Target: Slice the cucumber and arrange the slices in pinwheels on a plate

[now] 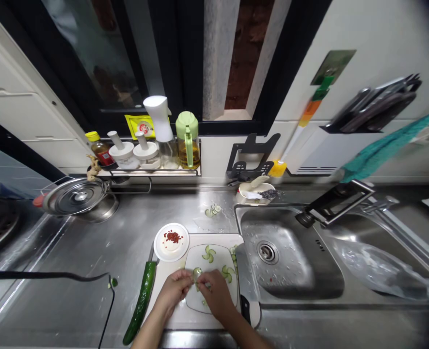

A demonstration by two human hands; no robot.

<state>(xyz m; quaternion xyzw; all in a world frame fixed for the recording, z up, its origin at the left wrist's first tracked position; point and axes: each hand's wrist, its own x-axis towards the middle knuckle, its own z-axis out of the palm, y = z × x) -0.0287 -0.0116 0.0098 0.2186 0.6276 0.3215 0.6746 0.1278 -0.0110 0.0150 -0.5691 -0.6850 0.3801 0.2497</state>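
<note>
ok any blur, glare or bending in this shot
head view: glare streaks the steel counter and sink; head view, right side: teal cloth smeared, corners dark; head view, top: window frame slants, likely lens distortion

Both hands meet over the near part of a square white plate (217, 283) on a cutting board (170, 310), the left hand (178, 287) and the right hand (216, 293) pinching a thin cucumber slice (197, 274) between their fingertips. Green slices fan out in small clusters (209, 254) on the plate, and a round white dish (171, 245) of small red pieces (172, 236) sits at the board's far left corner. A whole cucumber (140, 303) lies along the board's left side, while a knife (248, 281) rests at its right, beside the steel sink (290, 281).
</note>
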